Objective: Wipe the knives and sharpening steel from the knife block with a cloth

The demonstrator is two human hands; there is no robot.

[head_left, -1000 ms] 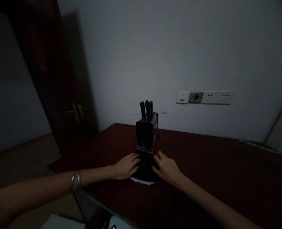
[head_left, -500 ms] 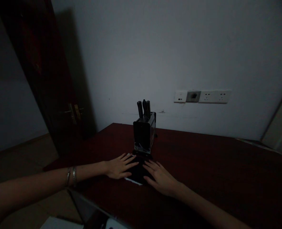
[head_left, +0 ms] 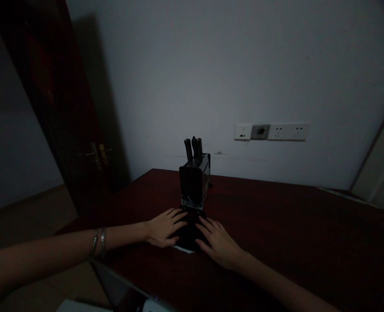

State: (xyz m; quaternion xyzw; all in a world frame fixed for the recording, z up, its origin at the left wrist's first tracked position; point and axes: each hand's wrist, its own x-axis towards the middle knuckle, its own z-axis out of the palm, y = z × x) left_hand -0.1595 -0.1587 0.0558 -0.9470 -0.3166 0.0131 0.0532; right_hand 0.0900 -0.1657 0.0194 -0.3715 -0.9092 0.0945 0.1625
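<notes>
My left hand (head_left: 166,227) lies palm down with fingers spread on the left side of a flat black piece (head_left: 190,236), whose kind I cannot make out; a whitish edge shows along its near side. On its right side rests my right hand (head_left: 217,242), also palm down, fingers stretched. Just beyond both hands stands a dark knife block (head_left: 192,184) with shiny sides. Several black knife handles (head_left: 193,149) stick up from its top. Neither hand touches the block's upright body.
The dark red table (head_left: 276,225) runs back to a pale wall. Wall sockets (head_left: 271,131) sit above it at right. A dark door (head_left: 88,130) with a metal handle stands at left. Near the bottom edge are white objects (head_left: 81,306), partly cut off.
My left hand has shifted slightly inward over the black piece, covering more of its whitish left edge. My right hand looks nearly unmoved. The whole view has drifted a little.
</notes>
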